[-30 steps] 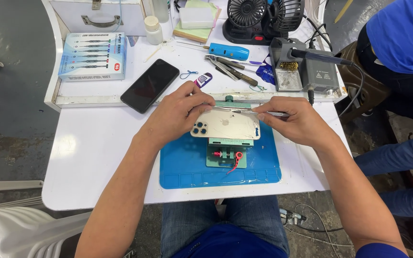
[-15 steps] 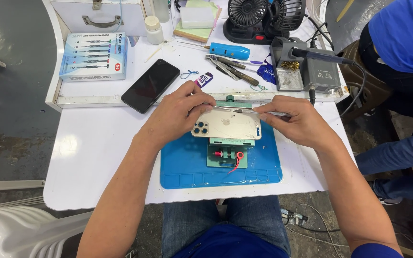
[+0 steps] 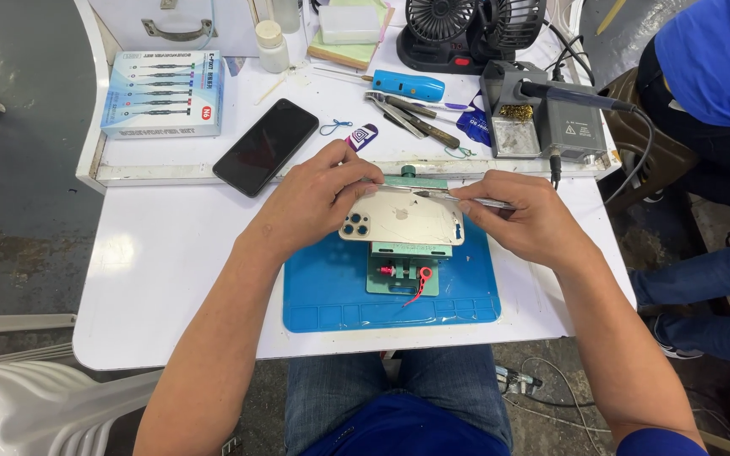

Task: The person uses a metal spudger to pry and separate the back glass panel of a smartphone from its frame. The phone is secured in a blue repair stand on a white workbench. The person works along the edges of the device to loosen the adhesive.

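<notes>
A pale gold phone lies back up, clamped in a green holder on a blue work mat. Its camera cluster points to the left. My left hand rests on the phone's left end and far edge, pressing it down. My right hand pinches a thin metal tool whose tip lies along the phone's far edge.
A black phone lies face up at the left, by a box of screwdrivers. A blue tool, tweezers, a fan and a soldering station stand behind. Another person in blue sits at the right.
Both hands stay on the phone almost unmoved. The view has shifted only slightly.
</notes>
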